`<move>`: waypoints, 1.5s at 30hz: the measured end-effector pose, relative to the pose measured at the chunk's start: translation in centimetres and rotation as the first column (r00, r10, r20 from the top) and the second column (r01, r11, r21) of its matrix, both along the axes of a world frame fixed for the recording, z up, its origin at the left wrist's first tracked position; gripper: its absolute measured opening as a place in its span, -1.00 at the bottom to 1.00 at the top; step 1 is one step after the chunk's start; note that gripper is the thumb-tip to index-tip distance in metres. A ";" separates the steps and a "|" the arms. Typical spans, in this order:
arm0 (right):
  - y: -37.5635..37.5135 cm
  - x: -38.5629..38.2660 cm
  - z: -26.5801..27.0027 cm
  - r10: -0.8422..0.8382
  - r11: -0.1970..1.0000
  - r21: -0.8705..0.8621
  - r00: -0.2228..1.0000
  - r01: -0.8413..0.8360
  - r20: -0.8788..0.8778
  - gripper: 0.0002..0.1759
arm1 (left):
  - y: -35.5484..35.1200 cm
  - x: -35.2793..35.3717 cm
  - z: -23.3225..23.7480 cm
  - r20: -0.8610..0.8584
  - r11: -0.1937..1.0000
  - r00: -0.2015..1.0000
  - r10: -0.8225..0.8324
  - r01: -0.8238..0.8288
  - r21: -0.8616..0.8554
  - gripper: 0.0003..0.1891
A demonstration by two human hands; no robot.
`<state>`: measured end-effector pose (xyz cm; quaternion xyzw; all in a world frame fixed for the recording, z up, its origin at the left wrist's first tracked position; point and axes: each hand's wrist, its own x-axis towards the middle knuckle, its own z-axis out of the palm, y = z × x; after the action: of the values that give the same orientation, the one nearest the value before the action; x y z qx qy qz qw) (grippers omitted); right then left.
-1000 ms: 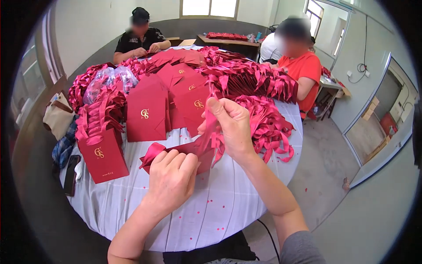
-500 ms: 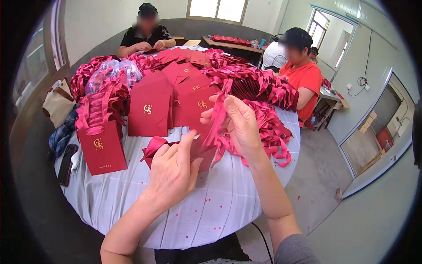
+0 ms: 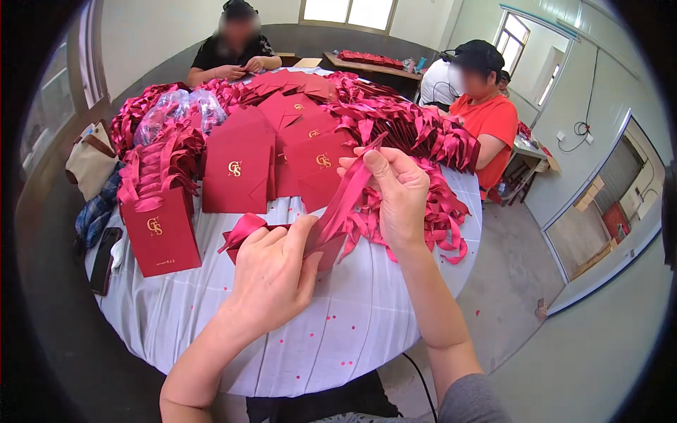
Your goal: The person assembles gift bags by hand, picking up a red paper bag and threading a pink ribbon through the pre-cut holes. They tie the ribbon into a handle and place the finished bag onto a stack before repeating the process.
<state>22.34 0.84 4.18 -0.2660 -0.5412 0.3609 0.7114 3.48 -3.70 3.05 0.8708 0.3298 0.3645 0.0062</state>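
Note:
My left hand (image 3: 273, 276) is closed on the top edge of a small dark red paper gift bag (image 3: 328, 255), its fingers covering much of the bag. A loop of pink-red ribbon (image 3: 248, 225) sticks out at the bag's left side. Pinched between the thumb and fingers of my right hand (image 3: 396, 192) is another length of satin ribbon (image 3: 345, 199), which runs slantwise up from the bag's opening. Behind my right hand lies a heap of loose ribbons (image 3: 441, 218).
Finished-looking bags with ribbon handles (image 3: 161, 236) stand at left, beside a phone (image 3: 106, 261). Flat red bags with gold lettering (image 3: 238, 173) fan across the middle. Two people (image 3: 486, 116) sit around the round, cloth-covered table (image 3: 233, 366). Small red dots lie scattered nearby.
My right hand has moved slightly right and down, and the ribbon now stretches straighter from the bag. My left hand still grips the bag in nearly the same place.

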 end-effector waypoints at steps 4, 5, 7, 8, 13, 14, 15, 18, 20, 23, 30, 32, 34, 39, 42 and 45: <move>-0.2 -0.2 0.0 -0.090 0.996 0.014 0.996 0.090 -0.007 -0.73 | 0.1 0.0 -0.2 0.044 0.999 0.999 -0.030 0.029 0.018 -0.60; -0.2 -0.3 0.0 -0.116 0.993 0.036 0.993 0.116 -0.009 -0.73 | 0.1 0.0 -0.1 0.038 0.999 0.999 -0.031 0.030 0.031 -0.61; -0.3 -0.4 0.1 -0.091 0.996 0.007 0.995 0.091 -0.036 -0.72 | 0.2 0.0 -0.1 0.031 0.999 0.999 -0.030 0.028 0.042 -0.63; -0.4 -0.4 0.2 -0.067 0.998 -0.020 0.996 0.066 -0.063 -0.72 | 0.2 -0.1 -0.2 0.027 0.999 0.999 -0.033 0.032 0.035 -0.64; 0.2 0.2 0.2 0.189 0.973 -0.117 0.978 -0.198 -0.087 -0.58 | 0.3 -0.1 -0.4 0.035 0.999 0.999 -0.026 0.025 0.029 -0.69; 0.3 0.6 0.3 0.322 0.931 -0.144 0.941 -0.335 -0.103 -0.50 | 0.4 0.1 -0.6 0.060 0.998 0.998 -0.027 0.024 0.062 -0.71; 0.6 1.0 0.0 0.457 0.871 -0.175 0.888 -0.459 -0.053 -0.42 | 0.6 0.1 -0.7 0.084 0.995 0.996 -0.030 0.022 0.097 -0.73; 0.7 1.4 -0.8 0.639 0.769 -0.263 0.687 -0.583 0.346 -0.28 | 1.0 -0.3 -0.9 0.074 0.996 0.997 0.006 -0.012 0.085 -0.72; 0.0 1.5 -0.4 0.670 0.738 -0.366 0.545 -0.567 0.504 -0.29 | 1.2 -0.6 -0.8 0.060 0.998 0.998 0.036 -0.039 0.056 -0.70; -0.5 0.3 -0.4 0.612 0.791 -0.337 0.663 -0.511 0.432 -0.53 | 1.4 -0.8 -0.6 0.037 0.997 0.998 0.046 -0.048 0.055 -0.68; -0.5 -1.7 -1.9 0.096 0.984 -0.175 0.918 -0.029 0.384 -0.62 | 2.9 -2.2 0.4 0.516 0.998 0.856 -0.023 0.047 -0.033 -0.60; 0.0 -1.3 -2.1 0.022 0.990 -0.133 0.916 0.034 0.401 -0.61 | 3.5 -3.0 1.3 0.496 0.968 0.867 0.050 -0.164 0.190 -0.70; 0.8 -0.4 -2.6 -0.083 0.989 -0.073 0.900 0.126 0.428 -0.61 | 4.4 -4.1 1.0 0.548 0.958 0.825 0.143 -0.255 0.135 -0.83; 2.6 0.8 -3.5 -0.172 0.977 -0.040 0.892 0.208 0.419 -0.61 | 6.6 -5.3 -1.4 0.332 0.772 0.898 0.289 -0.013 -0.636 -0.39; 3.3 1.2 -4.2 -0.160 0.977 -0.065 0.904 0.201 0.397 -0.63 | 7.6 -5.1 -2.6 0.279 0.414 0.958 0.070 0.226 -0.882 -0.20; 3.2 1.1 -4.4 -0.056 0.967 -0.199 0.892 0.160 0.448 -0.63 | 7.8 -3.8 -4.4 0.623 0.184 0.722 0.300 0.598 -0.780 -0.28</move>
<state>23.49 4.07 -0.22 -0.4510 -0.6262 0.3115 0.5544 -0.34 4.11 -1.39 0.4959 0.3570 0.3506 0.7097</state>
